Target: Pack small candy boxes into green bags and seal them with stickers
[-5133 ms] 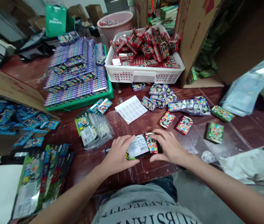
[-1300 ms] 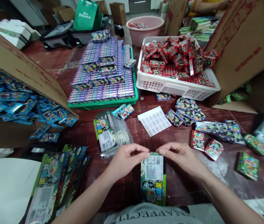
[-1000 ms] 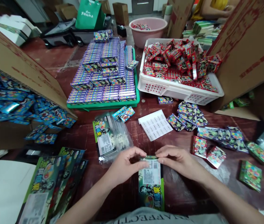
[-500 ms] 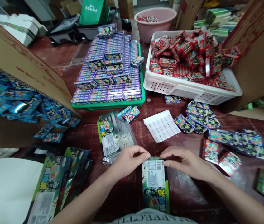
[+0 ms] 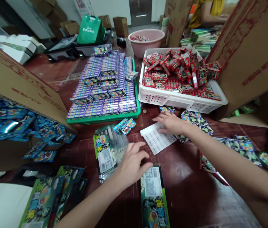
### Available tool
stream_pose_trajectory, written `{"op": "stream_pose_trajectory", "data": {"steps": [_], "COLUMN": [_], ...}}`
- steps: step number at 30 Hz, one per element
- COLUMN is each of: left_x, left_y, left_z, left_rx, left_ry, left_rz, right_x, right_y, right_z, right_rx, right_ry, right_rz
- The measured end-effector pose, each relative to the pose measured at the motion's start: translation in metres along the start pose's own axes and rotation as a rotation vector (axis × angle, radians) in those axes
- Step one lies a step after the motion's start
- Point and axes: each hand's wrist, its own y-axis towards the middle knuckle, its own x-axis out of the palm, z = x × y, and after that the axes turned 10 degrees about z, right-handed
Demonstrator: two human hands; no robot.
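Right hand (image 5: pixel 171 123), spread, is leaving the flat, glossy green packet (image 5: pixel 154 198) for the white paper label sheet (image 5: pixel 157 141), mid-frame. Left hand (image 5: pixel 132 163), likewise spread, should be steadying the sheet.

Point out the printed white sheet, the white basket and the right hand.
Printed white sheet (image 5: pixel 157 140), head view: its uncovered face.
White basket (image 5: pixel 175 100), head view: its near wall.
Right hand (image 5: pixel 172 123), head view: back of the hand.

- Long packet (image 5: pixel 156 209), nearer me than the label sheet (image 5: pixel 161 144): yellow "果"; I can't safely read the neighbouring characters.
- Its white label (image 5: pixel 153 185): barcode, print too fine.
- Label sheet itself: rows of tiny print I can't read.
- Green bag (image 5: pixel 90 30), beyond the label sheet to the left: white characters, blurred.
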Motion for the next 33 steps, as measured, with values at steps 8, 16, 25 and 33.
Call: {"op": "stream_pose_trajectory", "data": {"steps": [8, 16, 25, 33], "left_x": [0.001, 0.007, 0.017, 0.013], "left_y": [0.067, 0.064, 0.059, 0.057], "left_z": [-0.025, -0.018, -0.027, -0.037], "left_rx": [-0.155, -0.493, -0.547, -0.474], "left_ry": [-0.334, -0.833, -0.873, -0.698], "left_rz": [0.15, 0.144, 0.436, 0.431], "right_x": [-0.007, 0.004, 0.025, -0.004], "right_y": [-0.019, -0.047, -0.047, -0.045], "right_z": [-0.018, -0.038, -0.043, -0.03], "right_rx": [0.054, 0.37, 0.465, 0.491], "right_ry": [0.415, 0.753, 0.839, 0.914], "right_rz": [0.095, 0.342, 0.393, 0.17]}}
